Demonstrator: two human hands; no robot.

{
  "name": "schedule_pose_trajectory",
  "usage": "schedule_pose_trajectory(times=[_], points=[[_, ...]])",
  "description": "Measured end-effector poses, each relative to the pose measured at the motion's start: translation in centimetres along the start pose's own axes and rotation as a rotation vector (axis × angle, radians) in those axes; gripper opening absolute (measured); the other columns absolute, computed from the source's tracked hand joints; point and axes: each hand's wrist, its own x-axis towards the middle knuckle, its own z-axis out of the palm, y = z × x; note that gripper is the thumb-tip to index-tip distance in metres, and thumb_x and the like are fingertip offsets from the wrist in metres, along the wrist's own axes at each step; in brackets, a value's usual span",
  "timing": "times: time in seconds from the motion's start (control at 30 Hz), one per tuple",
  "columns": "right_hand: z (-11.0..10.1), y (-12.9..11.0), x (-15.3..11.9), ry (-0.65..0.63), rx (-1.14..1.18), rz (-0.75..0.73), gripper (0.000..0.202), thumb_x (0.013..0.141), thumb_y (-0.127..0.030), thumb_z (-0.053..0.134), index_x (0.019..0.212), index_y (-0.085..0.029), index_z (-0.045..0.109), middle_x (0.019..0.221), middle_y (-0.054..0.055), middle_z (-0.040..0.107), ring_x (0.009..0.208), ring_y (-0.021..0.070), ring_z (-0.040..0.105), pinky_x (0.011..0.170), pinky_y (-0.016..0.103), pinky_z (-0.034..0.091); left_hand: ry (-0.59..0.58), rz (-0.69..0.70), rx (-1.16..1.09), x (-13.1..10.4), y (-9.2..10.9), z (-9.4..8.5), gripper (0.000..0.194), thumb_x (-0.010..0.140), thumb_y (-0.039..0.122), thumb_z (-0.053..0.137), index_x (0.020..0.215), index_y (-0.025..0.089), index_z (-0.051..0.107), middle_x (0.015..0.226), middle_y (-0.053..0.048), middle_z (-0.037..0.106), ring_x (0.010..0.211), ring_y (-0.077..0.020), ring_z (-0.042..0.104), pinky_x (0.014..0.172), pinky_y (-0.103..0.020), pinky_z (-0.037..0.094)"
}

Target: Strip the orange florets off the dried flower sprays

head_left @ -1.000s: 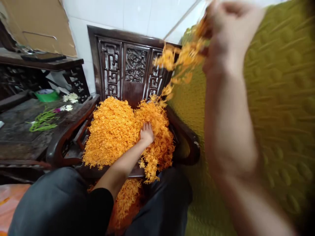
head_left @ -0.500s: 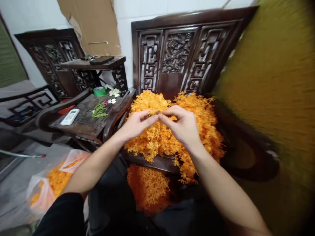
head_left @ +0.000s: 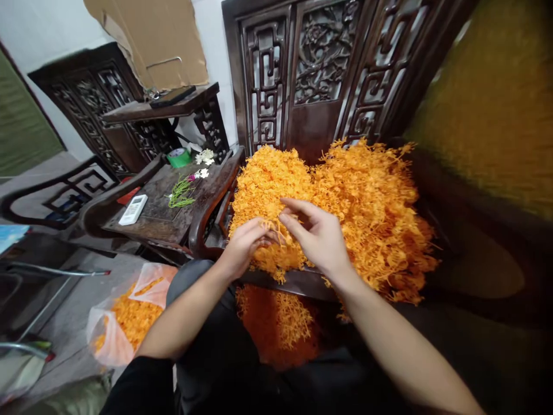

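In front of me, my left hand (head_left: pixel 245 246) is closed with its fingertips around a small orange sprig (head_left: pixel 273 229), which looks like a plastic flower piece; its exact form is partly hidden by my fingers. My right hand (head_left: pixel 318 235) hovers just to the right, thumb and index finger apart, and I see nothing between them. Behind and below both hands lies a big heap of orange flower pieces (head_left: pixel 367 202) on a dark carved wooden chair (head_left: pixel 317 129). The heap's left mound (head_left: pixel 274 173) rises right behind my left hand.
A side table (head_left: pixel 164 199) at left bears a white remote (head_left: pixel 133 210), green tape (head_left: pixel 178 157), green stems (head_left: pixel 181 193) and white flowers (head_left: pixel 205 157). On the floor, a plastic bag (head_left: pixel 113 340) holds more orange pieces. A red container (head_left: pixel 259 328) with orange pieces sits below the chair's edge.
My hands were pinched together at the fingertips; now they are apart and lower, the right one opened. The view has shifted, with the heap appearing larger and nearer.
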Motion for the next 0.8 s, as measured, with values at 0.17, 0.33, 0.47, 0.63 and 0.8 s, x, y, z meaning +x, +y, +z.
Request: schedule_pose_trajectory(times=[0.17,0.33,0.47,0.63,0.8], points=[[-0.2,0.4,-1.0,-0.202,0.032,0.125,0.077,0.079,-0.040,0.084,0.147,-0.017,0.056,0.143,0.015,0.060,0.102,0.0238,0.069,0.087,0.044,0.062,0.116,-0.105,-0.225,0.3,-1.2,0.7,0.034,0.084,0.039,0.069,0.093,0.012,0.050,0.095,-0.006,0.067,0.076,-0.0054,0.061,0.072,-0.018,0.046],[-0.2,-0.2,-1.8,-0.015,-0.264,-0.221,0.031,0.086,-0.023,0.080,0.116,-0.017,0.074,0.119,0.010,0.070,0.102,0.0198,0.069,0.083,0.035,0.062,0.123,-0.042,-0.247,0.3,-1.3,0.8,0.036,0.088,0.044,0.066,0.100,0.014,0.051,0.090,-0.003,0.066,0.075,-0.0044,0.060,0.072,-0.017,0.045],[-0.9,-0.6,-1.8,0.098,-0.423,-0.461,0.009,0.091,-0.009,0.070,0.095,-0.016,0.075,0.098,0.006,0.073,0.089,0.0144,0.070,0.082,0.030,0.059,-0.007,-0.071,0.041,-0.7,-0.5,0.3,0.046,0.086,0.053,0.068,0.084,0.009,0.058,0.069,-0.002,0.059,0.061,-0.0026,0.052,0.062,-0.016,0.040],[-2.3,0.7,-1.2,0.093,-0.590,-0.716,0.023,0.091,0.002,0.058,0.103,-0.014,0.069,0.103,0.010,0.072,0.093,0.0191,0.068,0.082,0.035,0.059,0.012,-0.062,0.158,-1.1,0.9,0.2,0.040,0.079,0.047,0.077,0.078,0.007,0.066,0.051,0.002,0.050,0.046,-0.0008,0.040,0.051,-0.017,0.026],[-1.0,2.2,-0.5,0.210,-0.521,-0.724,0.018,0.093,-0.001,0.055,0.098,-0.015,0.065,0.098,0.010,0.069,0.091,0.0182,0.066,0.080,0.034,0.058,0.084,-0.027,0.115,0.3,1.1,1.1,0.040,0.071,0.044,0.082,0.073,0.006,0.068,0.046,0.002,0.048,0.043,-0.0006,0.039,0.054,-0.018,0.027]])
